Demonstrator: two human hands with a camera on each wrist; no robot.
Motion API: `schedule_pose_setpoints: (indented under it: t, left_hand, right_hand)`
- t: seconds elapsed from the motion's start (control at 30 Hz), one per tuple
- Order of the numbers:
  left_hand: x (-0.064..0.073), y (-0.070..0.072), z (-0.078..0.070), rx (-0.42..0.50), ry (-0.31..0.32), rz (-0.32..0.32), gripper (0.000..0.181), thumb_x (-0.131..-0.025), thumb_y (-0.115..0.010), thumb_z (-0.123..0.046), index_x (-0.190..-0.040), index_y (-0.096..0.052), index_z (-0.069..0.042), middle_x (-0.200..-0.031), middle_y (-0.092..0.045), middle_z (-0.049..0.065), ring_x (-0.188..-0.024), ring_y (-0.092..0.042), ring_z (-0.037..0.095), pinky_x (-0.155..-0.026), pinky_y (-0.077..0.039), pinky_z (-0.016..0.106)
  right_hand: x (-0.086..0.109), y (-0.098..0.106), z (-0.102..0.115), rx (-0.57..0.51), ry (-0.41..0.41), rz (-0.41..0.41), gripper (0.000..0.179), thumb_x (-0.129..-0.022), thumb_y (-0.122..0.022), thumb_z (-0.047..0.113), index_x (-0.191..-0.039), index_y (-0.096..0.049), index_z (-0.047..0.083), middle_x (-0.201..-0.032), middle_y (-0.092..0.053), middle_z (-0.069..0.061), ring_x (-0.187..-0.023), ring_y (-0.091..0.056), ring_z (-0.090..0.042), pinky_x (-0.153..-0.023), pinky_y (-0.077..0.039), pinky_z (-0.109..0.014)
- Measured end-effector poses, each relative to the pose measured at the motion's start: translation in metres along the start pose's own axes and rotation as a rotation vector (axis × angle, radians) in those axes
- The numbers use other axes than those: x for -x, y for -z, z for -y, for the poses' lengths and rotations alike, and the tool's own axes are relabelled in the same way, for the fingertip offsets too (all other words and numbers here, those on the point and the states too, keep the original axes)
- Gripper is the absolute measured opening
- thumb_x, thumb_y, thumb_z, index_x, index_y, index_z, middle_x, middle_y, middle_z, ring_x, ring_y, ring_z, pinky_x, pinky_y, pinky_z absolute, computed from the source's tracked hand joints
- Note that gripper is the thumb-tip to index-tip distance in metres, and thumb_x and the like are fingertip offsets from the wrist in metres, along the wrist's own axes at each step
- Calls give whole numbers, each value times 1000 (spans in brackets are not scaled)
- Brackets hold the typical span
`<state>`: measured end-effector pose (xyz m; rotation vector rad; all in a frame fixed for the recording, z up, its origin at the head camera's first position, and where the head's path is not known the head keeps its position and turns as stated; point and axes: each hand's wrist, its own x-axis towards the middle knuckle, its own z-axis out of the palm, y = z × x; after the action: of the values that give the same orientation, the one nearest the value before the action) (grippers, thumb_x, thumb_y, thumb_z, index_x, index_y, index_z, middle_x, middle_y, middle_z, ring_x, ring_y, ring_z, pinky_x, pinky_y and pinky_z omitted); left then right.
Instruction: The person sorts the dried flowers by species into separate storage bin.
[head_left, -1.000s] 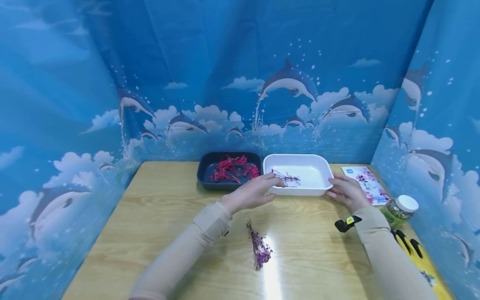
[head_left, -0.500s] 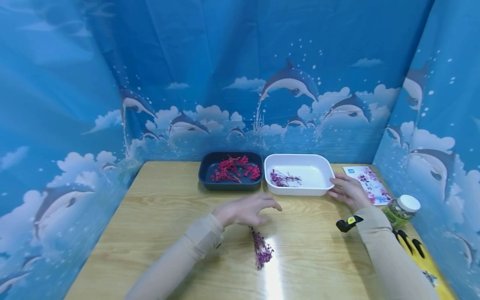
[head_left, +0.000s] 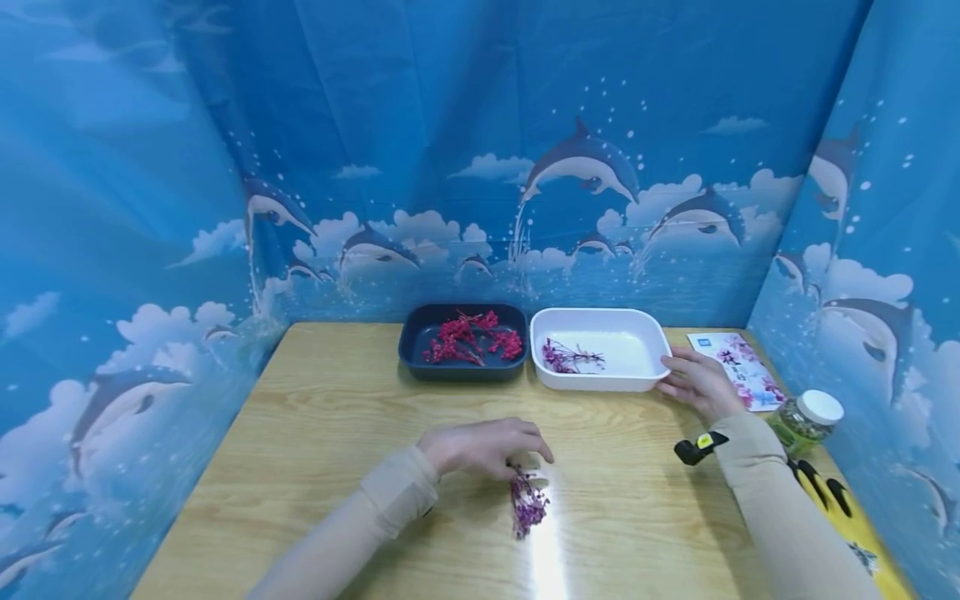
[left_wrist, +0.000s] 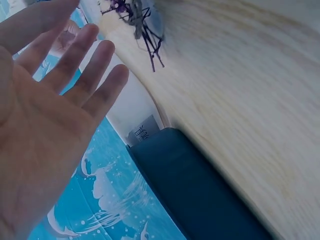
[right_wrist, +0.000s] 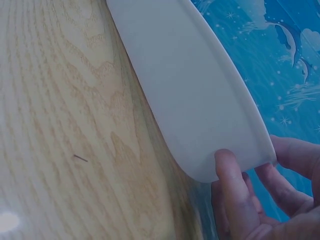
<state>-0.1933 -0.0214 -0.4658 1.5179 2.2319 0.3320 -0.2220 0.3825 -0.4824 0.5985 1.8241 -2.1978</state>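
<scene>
My left hand point(head_left: 487, 448) is low over the stems of a purple dried-flower bunch point(head_left: 528, 504) lying on the table. In the left wrist view its fingers point(left_wrist: 80, 75) are spread, with the tied stems point(left_wrist: 150, 37) past the fingertips. My right hand point(head_left: 701, 383) holds the right end of a white tray point(head_left: 600, 382). Seen from the right wrist, the thumb point(right_wrist: 227, 170) presses the tray's outer wall point(right_wrist: 190, 95) while other fingers bend around its corner. Another purple bunch point(head_left: 566, 357) lies inside the white tray, toward its left side.
Left of the white tray stands a dark tray point(head_left: 461, 372) with red dried flowers point(head_left: 457, 335). Along the right side are a printed floral card point(head_left: 742, 375), a white-lidded jar point(head_left: 806, 421) and a yellow-black glove point(head_left: 847, 517). A dolphin-print curtain point(head_left: 450, 167) borders the table.
My left hand has let go of the purple bunch in the white tray and come back toward me, down to the bunch on the table. The right hand stays at the tray.
</scene>
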Motion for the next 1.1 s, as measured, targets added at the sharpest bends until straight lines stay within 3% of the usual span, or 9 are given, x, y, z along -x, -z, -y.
schedule_pose_setpoints:
  t: [0.27,0.6,0.73,0.9,1.1]
  left_hand:
    - [6,-10,1,-12,24,35,69,-85,-74,3,-144,-61,-29,-145,-61,-6,-135,-56,10,-117,-47,25]
    - [5,-19,-2,-42,-61,31,80,-77,-65,18,-142,-63,-30,-139,-63,-8,-131,-57,7,-118,-44,20]
    - [4,-22,-3,-71,-82,26,82,-73,-66,18,-137,-66,-33,-134,-64,-8,-125,-57,6,-113,-45,16]
    - [4,-26,-2,-155,-96,-11,70,-77,-71,10,-131,-69,-35,-130,-63,-8,-115,-55,6,-99,-44,9]
    - [2,-29,-3,-240,-63,-31,38,-91,-79,-15,-124,-70,-32,-126,-65,-9,-112,-58,5,-94,-47,9]
  right_hand:
    - [0,-1,0,10,-8,-12,57,-103,-67,13,-154,-42,8,-91,-73,12,-89,-77,-8,-93,-66,-32]
    - [1,-2,2,5,-18,-15,70,-103,-68,15,-163,-32,7,-90,-74,12,-90,-77,-8,-94,-65,-32]
    - [1,-2,2,-1,-22,-12,74,-103,-67,14,-165,-28,6,-88,-73,12,-89,-77,-8,-92,-66,-31]
    - [1,-1,2,-1,-15,-7,73,-104,-67,14,-164,-28,6,-89,-73,12,-87,-77,-7,-88,-66,-29]
    - [1,-1,1,15,-17,-17,77,-103,-69,16,-166,-26,5,-90,-74,13,-88,-77,-7,-87,-67,-28]
